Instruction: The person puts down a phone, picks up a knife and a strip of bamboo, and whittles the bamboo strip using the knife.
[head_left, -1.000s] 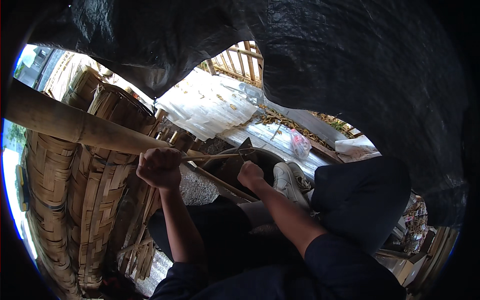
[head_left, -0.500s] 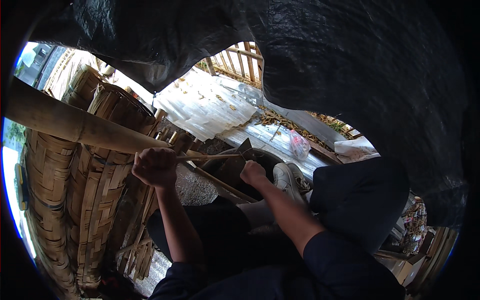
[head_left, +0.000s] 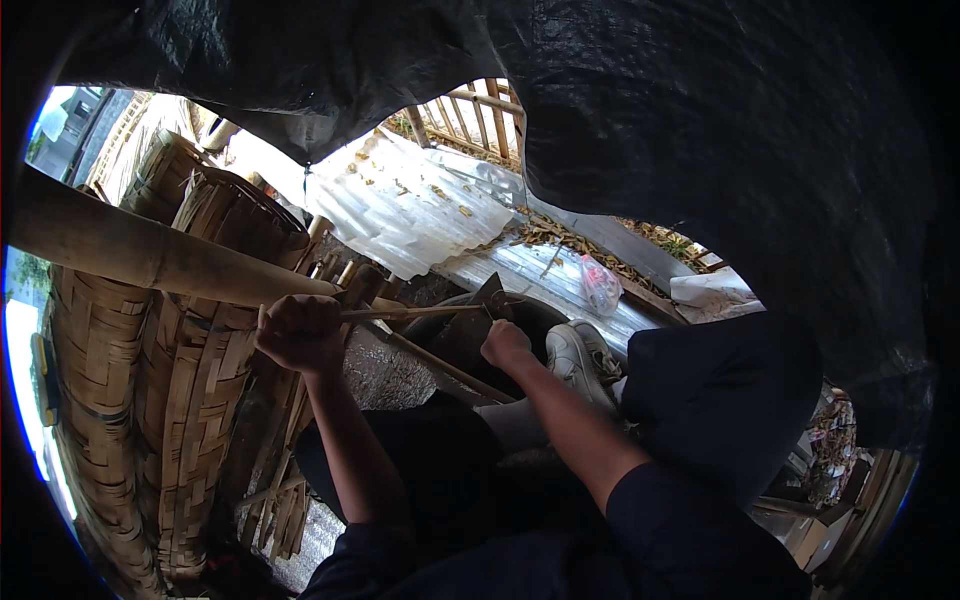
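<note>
The left hand (head_left: 303, 333) is wrapped round a bamboo strip (head_left: 410, 313), left end hidden, running almost level rightward across mid-frame; the right hand (head_left: 507, 344) is fisted (contents too dark to tell)

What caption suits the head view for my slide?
Left hand gripping a pale strip, right hand near its far end.
</note>
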